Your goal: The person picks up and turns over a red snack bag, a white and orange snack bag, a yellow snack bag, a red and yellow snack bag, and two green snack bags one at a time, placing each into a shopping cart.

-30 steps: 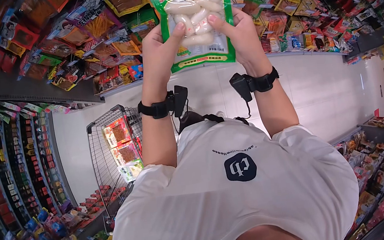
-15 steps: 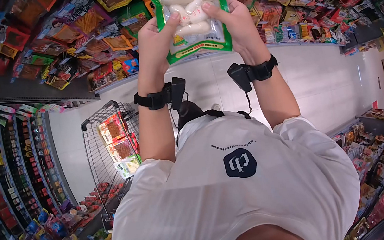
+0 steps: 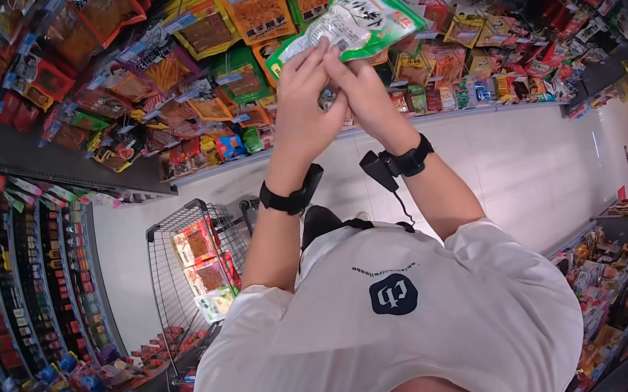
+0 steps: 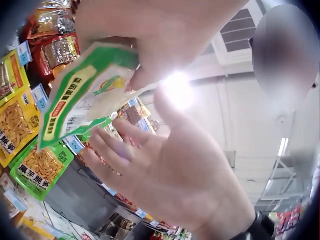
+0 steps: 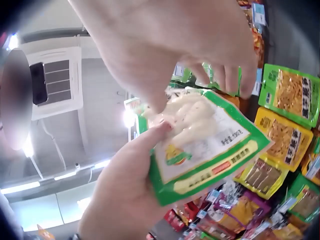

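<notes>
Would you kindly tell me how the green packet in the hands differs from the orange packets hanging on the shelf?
The green packet is held tilted in both hands and shows pale white pieces; the orange packets hang upright and untouched, showing brownish contents. Both are flat sealed pouches with printed labels.

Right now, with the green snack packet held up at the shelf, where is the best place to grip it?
Grip the green snack packet by its flat sealed border, at the near end where the left hand and right hand already pinch it. Come from below, on the person's side: the bulging middle holds the white pieces, and the far end points into the hanging packets.
</notes>
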